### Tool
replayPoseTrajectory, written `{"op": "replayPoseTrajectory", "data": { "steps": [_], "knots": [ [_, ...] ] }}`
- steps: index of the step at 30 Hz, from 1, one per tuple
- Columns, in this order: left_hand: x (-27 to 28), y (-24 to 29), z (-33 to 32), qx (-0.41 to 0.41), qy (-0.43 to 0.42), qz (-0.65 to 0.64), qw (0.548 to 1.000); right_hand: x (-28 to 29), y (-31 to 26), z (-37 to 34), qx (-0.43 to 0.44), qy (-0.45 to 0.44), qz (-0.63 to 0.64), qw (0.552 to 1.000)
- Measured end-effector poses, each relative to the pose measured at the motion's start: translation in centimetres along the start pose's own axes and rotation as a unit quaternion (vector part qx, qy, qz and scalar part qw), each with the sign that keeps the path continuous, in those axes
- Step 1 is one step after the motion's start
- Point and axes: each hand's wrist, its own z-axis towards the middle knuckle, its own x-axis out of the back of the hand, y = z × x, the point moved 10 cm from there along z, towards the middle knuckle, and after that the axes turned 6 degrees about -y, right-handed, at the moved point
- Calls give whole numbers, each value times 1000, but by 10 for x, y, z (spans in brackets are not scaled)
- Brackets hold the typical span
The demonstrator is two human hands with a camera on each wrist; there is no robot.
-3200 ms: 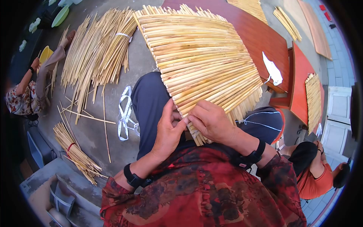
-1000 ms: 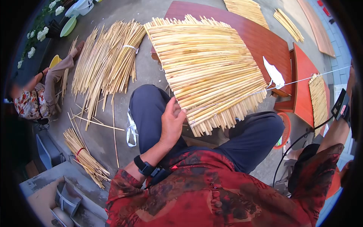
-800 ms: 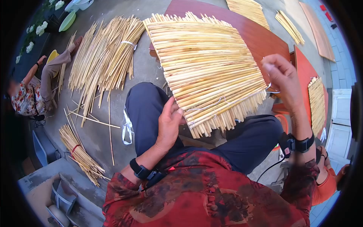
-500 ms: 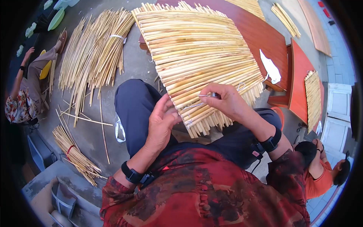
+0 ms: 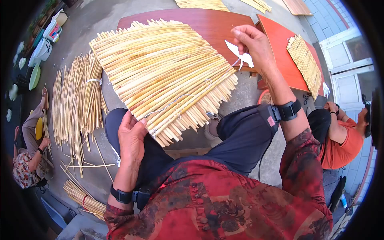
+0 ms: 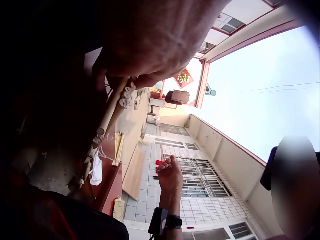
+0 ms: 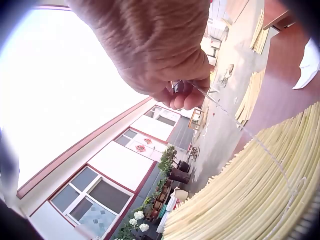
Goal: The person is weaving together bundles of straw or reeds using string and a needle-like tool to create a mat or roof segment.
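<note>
A mat of straight, pale yellow sticks point(image 5: 160, 72) slopes up from my lap, its near corner over my knees. My left hand point(image 5: 131, 138) grips that corner at the left edge, thumb on top and fingers at the stick ends. Raised beyond the mat's right side, my right hand point(image 5: 256, 46) pinches a thin needle, mostly hidden by the fingers. In the right wrist view, white thread point(image 7: 227, 114) runs from these fingers down to the mat, and a metal ring-like thimble point(image 7: 177, 87) shows on a finger. Loose thread point(image 5: 170, 105) lies across the near sticks.
Reddish-brown tables point(image 5: 216, 24) stand beyond the mat, with a white cloth point(image 5: 240, 54) hanging near the edge. A finished-looking stick mat point(image 5: 305, 66) leans at right. A tied stick bundle point(image 5: 78, 100) lies left. People sit at both sides, one in an orange shirt point(image 5: 340, 148).
My right hand has lifted from the mat's near part, up and away to the right with the needle. The left hand keeps its corner grip. The head view has turned right.
</note>
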Motion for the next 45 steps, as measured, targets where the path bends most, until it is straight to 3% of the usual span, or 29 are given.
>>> {"op": "replayPoseTrajectory", "data": {
  "steps": [1, 2, 3, 5, 7, 9, 11, 15, 18, 25, 27, 29, 31, 32, 35, 39, 45],
  "knots": [
    [-3, 2, 0, -5, -7, 8, 1000, 6, 2, 17, 5, 9, 5, 1000],
    [-2, 2, -2, -3, 1, 8, 1000, 4, -13, 30, 91, 23, -121, 988],
    [0, 1, -4, 2, 8, 9, 1000, -4, -26, 30, 172, 37, -246, 953],
    [0, 0, -6, 1, 7, 11, 1000, -31, -11, 9, 181, 33, -430, 884],
    [1, -1, -4, 7, -1, 3, 1000, -63, -12, -42, 209, -22, -376, 902],
    [6, -3, -4, 10, 2, 7, 1000, -95, 34, -92, 67, -203, -359, 908],
    [5, 1, -2, -3, -5, 22, 1000, -103, 71, -144, 8, -247, -355, 902],
    [5, 0, 1, -5, -17, 27, 999, -106, 84, -186, 27, -214, -366, 905],
    [0, -1, -2, -11, -23, 22, 999, -112, 71, -189, 96, -160, -376, 908],
    [-9, 1, -2, -18, -38, 21, 999, -108, 68, -211, 130, -154, -435, 878],
    [-10, 4, 0, -21, -38, 17, 999, -105, 68, -232, 53, -195, -431, 879],
    [-12, -1, 0, -3, -42, 0, 999, -129, 97, -271, -54, -357, -304, 882],
    [-17, -2, -2, 1, -48, 1, 999, -156, 95, -308, -7, -479, -327, 815],
    [-19, -3, -3, 3, -49, 8, 999, -156, 89, -304, 0, -483, -330, 811],
    [-19, -11, -3, 6, -57, 42, 997, -126, 17, -247, 15, -353, -395, 848],
    [-24, -11, -8, -36, -64, 70, 995, -123, -45, -190, 163, -223, -302, 913],
    [-29, -21, -40, -21, -75, 50, 996, -189, -34, -164, 248, -287, -295, 877]
  ]
}}
